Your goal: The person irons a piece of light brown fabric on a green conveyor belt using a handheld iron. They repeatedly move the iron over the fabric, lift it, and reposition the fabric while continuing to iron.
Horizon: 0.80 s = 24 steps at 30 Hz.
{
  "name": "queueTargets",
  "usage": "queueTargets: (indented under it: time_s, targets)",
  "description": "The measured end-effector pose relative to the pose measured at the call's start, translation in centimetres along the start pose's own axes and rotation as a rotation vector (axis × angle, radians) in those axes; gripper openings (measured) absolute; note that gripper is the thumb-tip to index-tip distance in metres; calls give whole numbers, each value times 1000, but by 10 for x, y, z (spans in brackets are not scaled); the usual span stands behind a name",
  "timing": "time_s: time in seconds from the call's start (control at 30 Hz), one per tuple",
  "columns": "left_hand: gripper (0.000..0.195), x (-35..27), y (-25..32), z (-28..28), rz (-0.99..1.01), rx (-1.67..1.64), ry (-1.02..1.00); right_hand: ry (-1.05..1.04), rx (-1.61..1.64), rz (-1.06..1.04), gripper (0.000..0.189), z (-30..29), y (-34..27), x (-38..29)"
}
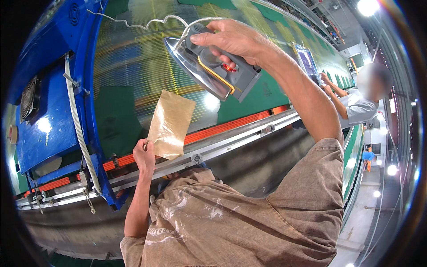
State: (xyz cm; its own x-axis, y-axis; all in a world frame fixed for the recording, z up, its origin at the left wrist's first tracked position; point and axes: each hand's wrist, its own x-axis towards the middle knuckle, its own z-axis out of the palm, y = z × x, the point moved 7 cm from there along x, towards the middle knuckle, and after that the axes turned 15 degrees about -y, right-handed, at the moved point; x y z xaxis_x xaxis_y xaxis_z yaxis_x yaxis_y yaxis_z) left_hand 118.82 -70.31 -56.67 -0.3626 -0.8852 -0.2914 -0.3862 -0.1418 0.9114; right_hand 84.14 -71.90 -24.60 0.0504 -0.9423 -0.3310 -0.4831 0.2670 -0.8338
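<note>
My right hand is closed round the handle of a grey clothes iron, which is tilted with its metal side to the left and a red light glowing. A pale cord runs from the iron to the upper left. My left hand pinches the lower left corner of a shiny tan sheet. The sheet is over the near edge of a long table with a glossy, striped surface. Green fabric pieces lie on it, one left of the sheet and one below the iron.
A blue machine frame with a fan and a ribbed hose stands over the table at left. Orange strips and a metal rail run along the near edge. A co-worker holds a framed screen farther right.
</note>
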Motion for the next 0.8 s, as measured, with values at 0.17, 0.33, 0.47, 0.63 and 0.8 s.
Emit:
queueTargets:
  time_s: [0.17,0.33,0.47,0.63,0.8]
  targets:
    - [20,10,-7,3,35,46,62,7,12,-5,36,6,-10,-10]
    - [17,26,-13,-19,-27,-74,163,-42,0,31,34,8,-10,3]
    - [15,15,-3,-33,131,254,194,-109,-198,-47,38,19,-19,29]
    - [55,-34,113,-22,631,898,251,-100,7,-54,32,18,11,52]
    - [35,-136,206,-156,806,747,751,-177,96,21,28,34,42,98]
